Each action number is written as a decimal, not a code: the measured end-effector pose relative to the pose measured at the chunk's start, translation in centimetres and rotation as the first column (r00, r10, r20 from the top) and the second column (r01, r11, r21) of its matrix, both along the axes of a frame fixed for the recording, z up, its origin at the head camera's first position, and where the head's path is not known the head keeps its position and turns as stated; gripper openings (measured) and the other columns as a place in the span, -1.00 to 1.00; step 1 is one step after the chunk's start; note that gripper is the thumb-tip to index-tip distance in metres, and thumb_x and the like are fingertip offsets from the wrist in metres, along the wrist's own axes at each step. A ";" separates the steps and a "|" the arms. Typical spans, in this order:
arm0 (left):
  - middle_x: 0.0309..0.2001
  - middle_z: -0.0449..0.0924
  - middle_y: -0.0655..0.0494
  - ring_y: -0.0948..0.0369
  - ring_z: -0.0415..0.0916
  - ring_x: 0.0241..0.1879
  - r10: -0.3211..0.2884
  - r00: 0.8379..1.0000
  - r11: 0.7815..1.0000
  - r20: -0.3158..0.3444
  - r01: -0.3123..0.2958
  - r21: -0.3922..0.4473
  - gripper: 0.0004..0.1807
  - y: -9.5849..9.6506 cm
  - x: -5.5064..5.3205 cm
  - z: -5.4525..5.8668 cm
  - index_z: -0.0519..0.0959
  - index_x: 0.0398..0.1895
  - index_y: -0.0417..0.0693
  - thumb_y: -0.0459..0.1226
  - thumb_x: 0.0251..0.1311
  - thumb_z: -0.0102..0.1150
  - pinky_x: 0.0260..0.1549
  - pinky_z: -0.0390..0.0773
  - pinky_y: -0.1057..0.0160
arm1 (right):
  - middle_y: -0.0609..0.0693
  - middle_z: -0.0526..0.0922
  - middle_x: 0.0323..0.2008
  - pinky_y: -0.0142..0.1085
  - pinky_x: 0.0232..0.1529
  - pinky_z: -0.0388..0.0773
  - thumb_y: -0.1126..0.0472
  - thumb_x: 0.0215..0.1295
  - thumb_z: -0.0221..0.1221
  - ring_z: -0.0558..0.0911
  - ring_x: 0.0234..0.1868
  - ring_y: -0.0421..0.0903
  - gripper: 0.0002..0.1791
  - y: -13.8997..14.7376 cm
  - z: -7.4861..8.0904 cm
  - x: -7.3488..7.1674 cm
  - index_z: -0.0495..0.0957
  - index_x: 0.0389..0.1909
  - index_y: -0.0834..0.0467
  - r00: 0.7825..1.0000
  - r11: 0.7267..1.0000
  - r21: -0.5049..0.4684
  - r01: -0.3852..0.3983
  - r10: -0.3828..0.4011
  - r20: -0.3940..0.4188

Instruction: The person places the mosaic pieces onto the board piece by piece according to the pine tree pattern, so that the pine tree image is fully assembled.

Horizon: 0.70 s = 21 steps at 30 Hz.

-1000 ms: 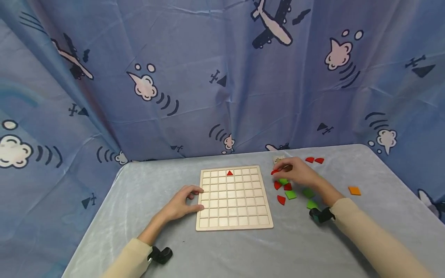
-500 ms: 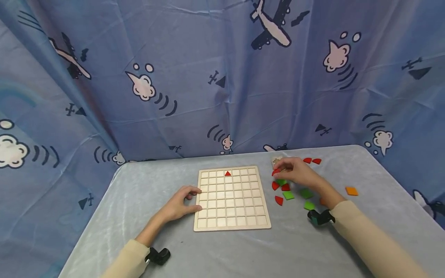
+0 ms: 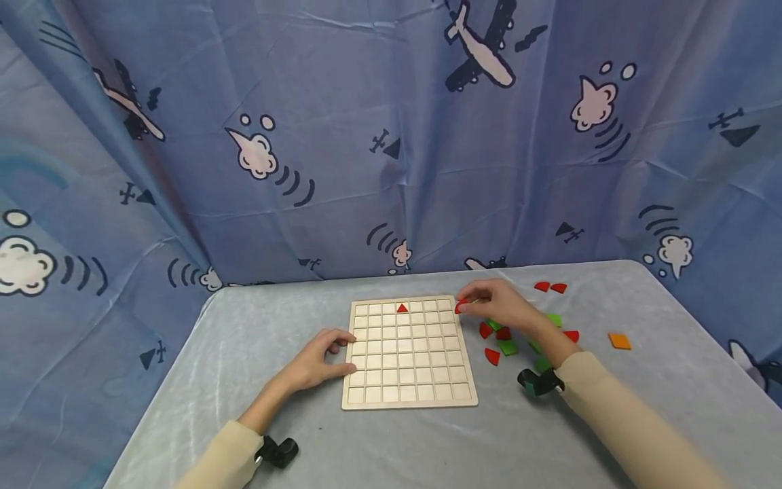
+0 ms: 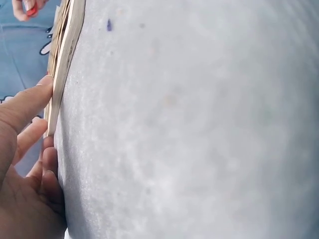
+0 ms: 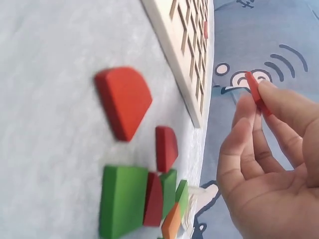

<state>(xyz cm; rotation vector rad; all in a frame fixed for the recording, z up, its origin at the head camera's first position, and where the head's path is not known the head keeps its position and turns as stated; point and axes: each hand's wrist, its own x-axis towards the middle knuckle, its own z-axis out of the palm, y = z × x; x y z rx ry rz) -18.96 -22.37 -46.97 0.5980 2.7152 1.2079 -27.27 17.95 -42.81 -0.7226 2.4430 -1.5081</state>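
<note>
My left hand (image 3: 319, 358) rests against the left edge of a square wooden grid board (image 3: 406, 373); thumb and fingertips touch the rim, as the left wrist view also has it. A red triangle tile (image 3: 402, 308) sits in a top-row cell. Near the board's upper right corner, my right hand (image 3: 497, 302) pinches a small red tile (image 3: 461, 308) between thumb and fingertips. Seen by the right wrist camera, this red tile (image 5: 256, 93) is edge-on and held above the table, so its full outline is hidden there.
Right of the board lie loose tiles: a red quarter-round tile (image 3: 492, 356), a green tile (image 3: 508, 348), and several others partly under the right forearm. Two red tiles (image 3: 550, 287) lie farther back. An orange square tile (image 3: 620, 341) lies at the right. A patterned curtain (image 3: 342, 136) hangs behind the table.
The right hand has moved left from above the loose tiles to the board's upper right corner, carrying the red tile. The left hand stays at the board's edge.
</note>
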 end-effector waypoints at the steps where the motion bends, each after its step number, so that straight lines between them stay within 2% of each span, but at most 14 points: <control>1: 0.07 0.46 0.00 0.07 0.41 -0.03 -0.001 1.000 1.000 0.001 0.001 -0.002 -0.47 0.0 0.0 0.1 0.54 0.21 -0.10 -0.24 0.20 0.48 0.02 0.42 -0.05 | 0.13 0.70 -0.18 -0.11 -0.11 0.59 0.28 0.36 0.34 0.64 -0.14 0.18 -0.70 -0.2 0.0 0.0 0.63 0.00 0.38 1.000 1.000 -0.008 -0.003 0.003 0.007; 7: 0.09 0.48 -0.02 0.05 0.44 -0.03 -0.013 1.000 1.000 0.010 0.013 -0.025 -0.49 0.0 -0.1 0.7 0.55 0.20 -0.12 -0.25 0.20 0.48 0.01 0.44 -0.05 | 0.17 0.70 -0.22 -0.23 -0.13 0.61 0.32 0.33 0.35 0.64 -0.16 0.22 -0.70 -0.8 0.2 -0.1 0.62 -0.03 0.43 0.999 0.999 -0.051 -0.010 0.012 0.031; 13: 0.04 0.53 -0.04 0.03 0.50 -0.05 -0.049 0.998 0.997 0.032 0.050 -0.052 -0.52 -0.1 -0.9 1.2 0.55 0.18 -0.16 -0.30 0.21 0.46 -0.01 0.49 -0.04 | 0.23 0.67 -0.18 -0.12 -0.04 0.63 0.37 0.31 0.35 0.67 -0.13 0.14 -0.69 -1.2 0.2 -0.2 0.58 -0.02 0.48 0.995 0.994 -0.107 -0.007 0.018 0.100; 16: 0.00 0.55 -0.04 0.03 0.54 -0.07 -0.054 0.998 0.997 0.039 0.056 -0.046 -0.52 -0.1 -1.3 1.3 0.55 0.18 -0.19 -0.32 0.21 0.46 -0.05 0.53 -0.01 | 0.22 0.68 -0.19 -0.06 -0.04 0.62 0.36 0.31 0.35 0.67 -0.14 0.11 -0.69 -1.5 0.1 -0.3 0.60 -0.02 0.46 0.995 0.996 -0.091 -0.003 0.011 0.095; 21: 0.00 0.57 -0.03 0.04 0.55 -0.07 -0.020 0.999 0.999 0.038 0.022 -0.044 -0.51 0.0 -1.7 1.6 0.57 0.15 -0.19 -0.33 0.16 0.49 -0.04 0.53 0.02 | 0.14 0.70 -0.17 0.01 -0.06 0.58 0.32 0.30 0.36 0.65 -0.16 0.08 -0.70 -2.1 -0.3 -0.6 0.64 -0.02 0.41 0.998 1.000 -0.029 -0.007 0.009 0.067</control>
